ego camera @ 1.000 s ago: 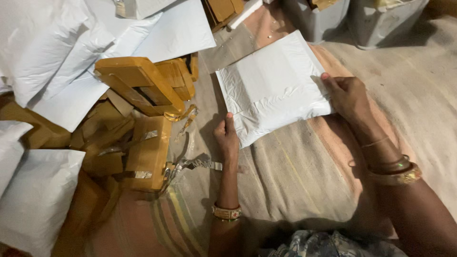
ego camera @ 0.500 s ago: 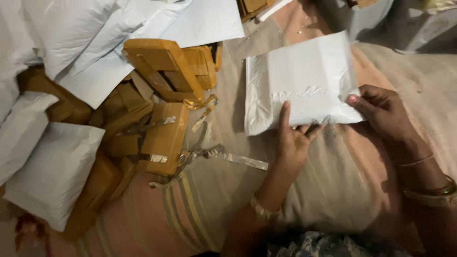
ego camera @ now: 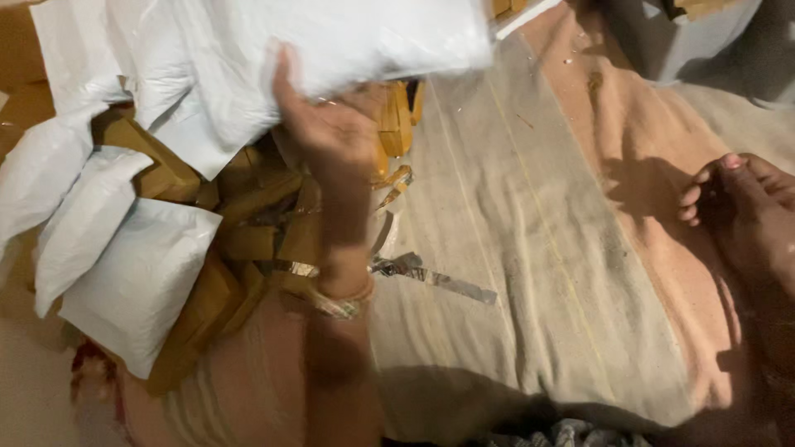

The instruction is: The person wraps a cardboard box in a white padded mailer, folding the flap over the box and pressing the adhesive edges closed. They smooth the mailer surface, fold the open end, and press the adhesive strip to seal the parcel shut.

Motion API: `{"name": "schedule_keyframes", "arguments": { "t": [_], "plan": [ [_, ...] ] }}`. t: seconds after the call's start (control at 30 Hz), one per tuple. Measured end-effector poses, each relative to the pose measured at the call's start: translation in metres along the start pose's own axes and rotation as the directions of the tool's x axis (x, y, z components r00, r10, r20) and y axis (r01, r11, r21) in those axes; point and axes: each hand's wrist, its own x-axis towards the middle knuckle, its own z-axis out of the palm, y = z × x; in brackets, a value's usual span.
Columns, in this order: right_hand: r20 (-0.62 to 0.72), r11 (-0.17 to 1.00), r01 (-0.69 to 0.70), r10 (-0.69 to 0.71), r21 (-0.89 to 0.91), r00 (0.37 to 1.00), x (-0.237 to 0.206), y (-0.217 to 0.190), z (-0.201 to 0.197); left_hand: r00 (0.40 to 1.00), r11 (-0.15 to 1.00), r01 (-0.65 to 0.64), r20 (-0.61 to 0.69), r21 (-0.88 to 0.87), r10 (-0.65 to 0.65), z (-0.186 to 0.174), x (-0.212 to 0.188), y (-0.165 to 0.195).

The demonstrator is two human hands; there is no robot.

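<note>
Striped cloth [ego camera: 530, 248] underneath; left hand [ego camera: 327, 124] is pinching white padded mailer [ego camera: 331, 41] at 6 o'clock edge: light, floppy, slick. Right hand [ego camera: 737, 194] is resting loosely curled, empty.

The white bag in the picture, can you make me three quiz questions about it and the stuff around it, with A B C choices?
1. Where is the white padded mailer?
A. Flat on the cloth by the foot
B. Lifted over the pile at the upper left
C. Inside a grey bin

2. What colour are the taped parcels in the pile?
A. Yellow-brown
B. Blue
C. Green

3. What is the left hand doing?
A. Resting empty on the cloth
B. Holding up the mailer
C. Pulling the strip of tape

Answers: 1 B, the mailer is up above the pile. 2 A, their wrapping is yellow-brown. 3 B, its fingers are against the raised mailer; the tape strip lies untouched on the cloth.
</note>
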Motion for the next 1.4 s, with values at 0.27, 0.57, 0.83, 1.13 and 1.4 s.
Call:
{"name": "schedule_keyframes", "arguments": {
  "t": [0.27, 0.57, 0.83, 1.13, 1.4],
  "plan": [
    [-0.047, 0.994, -0.075, 0.071, -0.079, 0.996, -0.001, -0.006, 0.012, 0.995, 0.987, -0.063, 0.069, -0.147, 0.074, -0.107, 0.216, 0.150],
    [-0.008, 0.991, -0.127, 0.128, 0.041, 0.992, 0.002, -0.022, 0.022, 0.930, 0.944, -0.149, -0.283, 0.293, 0.235, -0.150, 0.239, 0.152],
    [-0.013, 0.989, -0.147, 0.148, 0.031, 0.989, 0.002, -0.029, 0.028, 0.704, 0.210, -0.325, 0.087, 0.922, 0.705, -0.064, 0.216, 0.030],
    [0.006, 0.990, -0.129, 0.128, 0.054, 0.992, 0.009, -0.021, 0.017, 0.801, -0.040, -0.598, 0.595, 0.800, -0.066, 0.097, 0.070, -0.192],
    [0.064, 0.979, -0.157, 0.150, 0.128, 0.987, 0.016, -0.022, 0.007, 0.709, -0.220, -0.626, 0.664, 0.748, 0.240, 0.115, 0.120, -0.206]
  ]
}}
